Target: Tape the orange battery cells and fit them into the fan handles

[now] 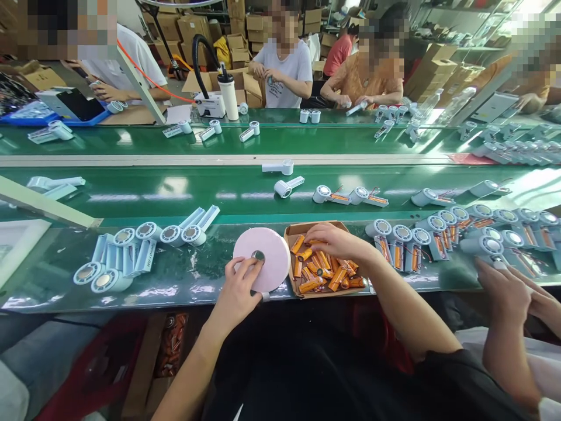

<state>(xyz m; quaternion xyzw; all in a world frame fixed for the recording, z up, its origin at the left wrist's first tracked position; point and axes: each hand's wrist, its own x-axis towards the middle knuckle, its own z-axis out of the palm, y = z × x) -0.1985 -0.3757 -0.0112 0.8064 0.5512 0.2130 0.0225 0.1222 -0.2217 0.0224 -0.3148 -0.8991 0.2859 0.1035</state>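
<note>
A wide roll of pale pinkish-white tape (274, 263) lies flat near the bench's front edge. My left hand (236, 292) rests over its left side, fingertips near the centre hole and thumb at the lower rim by a small pale tab; the hand is closed on the roll. To the right, a shallow cardboard box (294, 290) holds several orange-wrapped batteries (335, 278) with thin wires. My right hand (335, 241) reaches over the box's back side, its fingers bent together onto a battery at the left; its fingertips are partly hidden.
Pale blue fan housings (125, 237) stand left of the roll; more, with batteries in their handles (401, 234), are at right. A co-worker's hands (504, 286) work there. Beyond runs a green conveyor belt (236, 204) with scattered housings. Several people sit across it.
</note>
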